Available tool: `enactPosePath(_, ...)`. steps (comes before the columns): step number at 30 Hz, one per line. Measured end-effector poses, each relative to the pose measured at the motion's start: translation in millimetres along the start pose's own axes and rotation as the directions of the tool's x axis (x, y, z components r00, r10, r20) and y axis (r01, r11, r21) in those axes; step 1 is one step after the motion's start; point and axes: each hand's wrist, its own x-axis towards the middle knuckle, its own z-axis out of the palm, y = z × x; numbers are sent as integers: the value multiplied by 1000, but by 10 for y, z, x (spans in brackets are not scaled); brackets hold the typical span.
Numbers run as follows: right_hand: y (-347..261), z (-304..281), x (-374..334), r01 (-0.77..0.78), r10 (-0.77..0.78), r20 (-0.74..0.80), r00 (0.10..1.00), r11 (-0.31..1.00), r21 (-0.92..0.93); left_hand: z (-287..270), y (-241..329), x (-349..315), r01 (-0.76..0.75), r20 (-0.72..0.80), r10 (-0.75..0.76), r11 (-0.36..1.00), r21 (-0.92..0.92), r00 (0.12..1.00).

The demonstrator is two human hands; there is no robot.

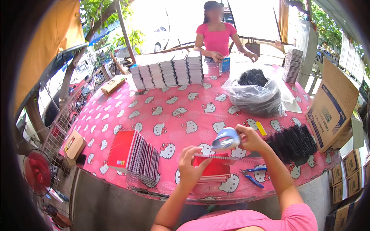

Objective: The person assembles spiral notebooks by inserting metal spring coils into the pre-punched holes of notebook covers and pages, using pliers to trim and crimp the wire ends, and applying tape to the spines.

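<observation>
My left hand (189,165) is closed on the left end of a thin notebook (216,156), pinching it just above a small pile of red notebooks (214,169). The notebook's bound edge shows a row of coil loops. In my right hand (249,139) is a rounded blue-and-white hand-held device (226,139), held over the notebook; its exact kind is unclear. Blue-handled pliers (254,176) lie right of the pile. A heap of black spiral coils (293,144) lies beyond my right forearm, with a yellow strip (261,128) beside it.
Spiral-bound red notebooks (133,156) stand stacked at left on the pink tablecloth (146,115). Farther back are white notebook stacks (169,71) and a plastic bag of black coils (254,94). An open carton (331,107) stands right. A person in pink (216,38) works across the table.
</observation>
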Motion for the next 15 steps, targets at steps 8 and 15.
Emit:
enactPosePath(8,-166,62,162,24,-50,112,992,975,222,-137,-94,-86,185,25,-185,950,-253,982)
enactPosePath(15,133,5,38,-12,-11,-25,1000,663,-749,-96,-234,-101,214,64,-205,926,-312,977)
